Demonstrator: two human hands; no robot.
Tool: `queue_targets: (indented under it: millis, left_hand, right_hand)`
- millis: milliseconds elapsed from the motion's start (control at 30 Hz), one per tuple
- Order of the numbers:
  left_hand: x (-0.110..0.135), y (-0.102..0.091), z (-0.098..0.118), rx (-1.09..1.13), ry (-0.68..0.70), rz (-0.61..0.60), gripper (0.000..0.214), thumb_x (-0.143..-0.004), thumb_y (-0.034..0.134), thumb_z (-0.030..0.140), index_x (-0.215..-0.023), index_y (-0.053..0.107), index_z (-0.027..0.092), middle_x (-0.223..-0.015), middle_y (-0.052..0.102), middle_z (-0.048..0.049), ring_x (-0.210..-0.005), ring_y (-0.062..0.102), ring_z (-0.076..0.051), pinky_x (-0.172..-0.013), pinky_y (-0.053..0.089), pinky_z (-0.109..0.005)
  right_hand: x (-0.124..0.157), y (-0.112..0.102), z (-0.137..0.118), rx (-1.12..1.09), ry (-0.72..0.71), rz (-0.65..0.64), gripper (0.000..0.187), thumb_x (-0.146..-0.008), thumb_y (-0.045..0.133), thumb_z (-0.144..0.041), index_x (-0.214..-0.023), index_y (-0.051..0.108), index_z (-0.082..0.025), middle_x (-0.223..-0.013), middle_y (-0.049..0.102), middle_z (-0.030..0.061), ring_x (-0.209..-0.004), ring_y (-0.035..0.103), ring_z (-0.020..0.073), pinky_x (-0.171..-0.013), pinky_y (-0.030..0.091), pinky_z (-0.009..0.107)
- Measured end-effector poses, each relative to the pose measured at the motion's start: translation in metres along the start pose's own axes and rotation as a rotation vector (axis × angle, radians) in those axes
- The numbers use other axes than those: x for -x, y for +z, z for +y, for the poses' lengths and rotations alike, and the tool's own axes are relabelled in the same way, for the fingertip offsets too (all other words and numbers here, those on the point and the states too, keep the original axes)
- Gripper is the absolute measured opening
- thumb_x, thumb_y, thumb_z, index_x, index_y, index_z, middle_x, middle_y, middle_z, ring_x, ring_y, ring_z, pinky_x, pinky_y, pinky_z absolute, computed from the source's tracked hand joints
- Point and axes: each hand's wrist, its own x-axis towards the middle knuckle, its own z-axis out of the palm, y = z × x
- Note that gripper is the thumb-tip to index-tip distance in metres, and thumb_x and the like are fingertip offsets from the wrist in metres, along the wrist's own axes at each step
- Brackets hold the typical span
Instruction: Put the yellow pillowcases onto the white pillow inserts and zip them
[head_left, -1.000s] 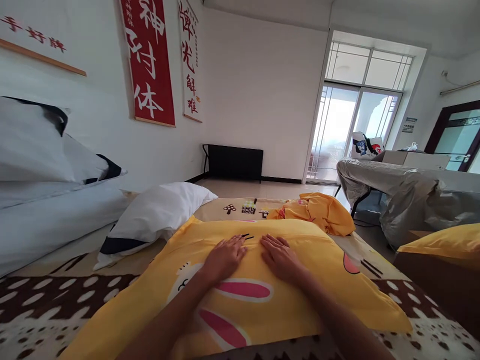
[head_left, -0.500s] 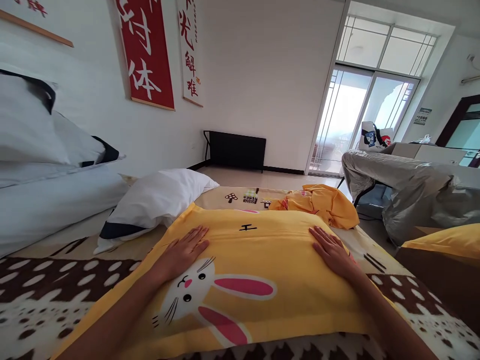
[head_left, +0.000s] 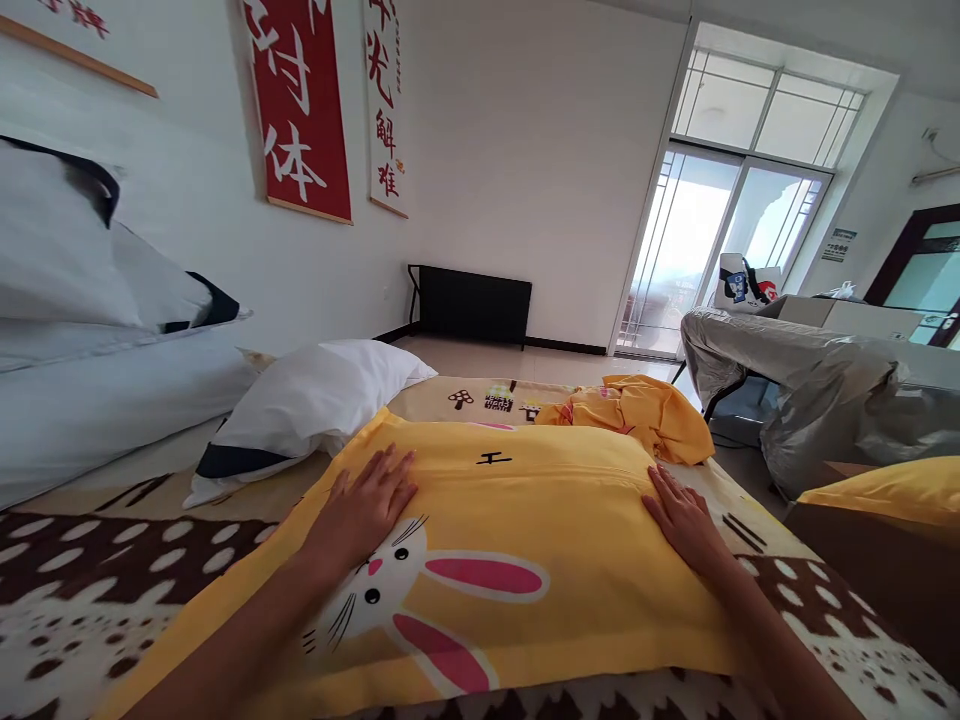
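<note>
A yellow pillow (head_left: 570,520) with a printed white rabbit with pink ears lies flat in front of me on a patterned blanket (head_left: 172,560). On the pillow's left part rests my left hand (head_left: 367,505), palm down, fingers stretched out and slightly spread. Near the right edge, my right hand (head_left: 686,515) also lies flat with its fingers extended. Both hands touch the cloth without gripping it. Beyond the right far corner is a crumpled yellow cloth (head_left: 652,415). A white pillow (head_left: 315,405) with a dark band sits just left of the yellow one.
White pillows (head_left: 90,260) with dark edging are stacked at the far left. On the right, a yellow item (head_left: 892,490) tops a brown box (head_left: 862,560). Behind it stands plastic-covered furniture (head_left: 810,380). A black panel (head_left: 472,305) leans by the back wall.
My right hand has slid outward to the right, toward the pillow's edge. My left hand stays in about the same place, its fingers a little more spread. The view has shifted slightly.
</note>
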Motion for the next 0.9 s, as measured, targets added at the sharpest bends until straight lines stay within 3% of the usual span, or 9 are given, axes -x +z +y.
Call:
queue_targets:
  millis: [100,233,333,400,567,900]
  left_hand:
    - [0.004,-0.012,0.042,-0.079,0.202,0.171,0.055,-0.085,0.029,0.016,-0.139,0.040,0.016,-0.149,0.030,-0.0084,-0.137,0.029,-0.024,-0.112,0.021,-0.049]
    - [-0.002,-0.014,0.113,0.004,0.410,0.039,0.056,-0.082,0.032,0.012,-0.137,0.043,0.012,-0.145,0.038,-0.0087,-0.135,0.034,-0.020,-0.110,0.030,-0.038]
    - [-0.010,-0.006,0.145,0.069,0.418,-0.022,0.051,-0.088,0.032,0.023,-0.138,0.040,0.012,-0.145,0.037,-0.0104,-0.134,0.035,-0.022,-0.109,0.030,-0.042]
    - [-0.013,0.002,0.150,0.113,0.393,-0.040,0.050,-0.091,0.031,0.028,-0.137,0.042,0.012,-0.143,0.040,-0.0113,-0.133,0.037,-0.023,-0.110,0.029,-0.045]
    - [-0.011,0.014,0.136,0.175,0.388,-0.059,0.050,-0.091,0.033,0.033,-0.138,0.040,0.017,-0.146,0.036,-0.0089,-0.135,0.033,-0.022,-0.113,0.022,-0.047]
    - [-0.018,0.012,0.134,0.193,0.303,-0.149,0.053,-0.089,0.034,0.039,-0.136,0.043,0.015,-0.147,0.034,-0.0098,-0.136,0.031,-0.026,-0.112,0.024,-0.049]
  right_hand:
    - [0.002,-0.013,-0.045,0.026,-0.112,0.152,0.045,-0.094,0.030,-0.035,-0.127,0.052,-0.013,-0.138,0.047,0.0146,-0.128,0.043,0.0260,-0.103,0.033,0.046]
    - [0.002,-0.028,-0.128,-0.107,-0.402,0.082,0.040,-0.094,0.033,-0.024,-0.131,0.050,-0.018,-0.136,0.051,0.0075,-0.130,0.042,0.0200,-0.105,0.034,0.039]
    - [-0.002,-0.029,-0.168,-0.188,-0.462,0.038,0.042,-0.094,0.035,-0.023,-0.135,0.045,-0.019,-0.139,0.048,0.0064,-0.130,0.041,0.0190,-0.106,0.033,0.037]
    - [-0.005,-0.024,-0.175,-0.218,-0.446,0.019,0.041,-0.095,0.035,-0.025,-0.135,0.046,-0.021,-0.138,0.049,0.0062,-0.129,0.042,0.0187,-0.107,0.032,0.038]
    - [-0.005,-0.015,-0.167,-0.267,-0.419,-0.032,0.042,-0.096,0.034,-0.034,-0.136,0.043,-0.025,-0.138,0.049,0.0038,-0.130,0.040,0.0179,-0.111,0.027,0.041]
    - [-0.018,-0.014,-0.158,-0.329,-0.348,-0.114,0.040,-0.095,0.037,-0.036,-0.131,0.049,-0.025,-0.136,0.052,0.0056,-0.130,0.041,0.0196,-0.110,0.023,0.045]
